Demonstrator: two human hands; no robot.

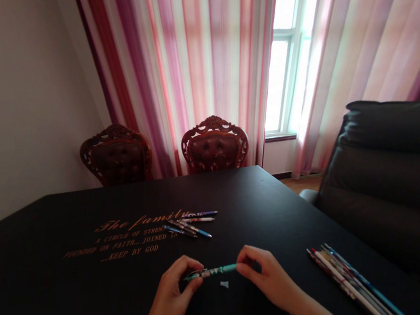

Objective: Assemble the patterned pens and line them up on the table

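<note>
On black table (37,278), left hand (168,296), right hand (263,273) gripping teal pen (211,272); striped curtains (185,69) beyond.

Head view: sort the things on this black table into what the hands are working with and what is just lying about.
In use: left hand, right hand, teal patterned pen held between them.

Lying about: loose pile of slim blue-and-white pens, bundle of long patterned pens, small white scrap, black tabletop with gold lettering.

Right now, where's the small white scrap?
In the head view, the small white scrap lies on the black table, just below the teal pen between the left hand and right hand.
</note>
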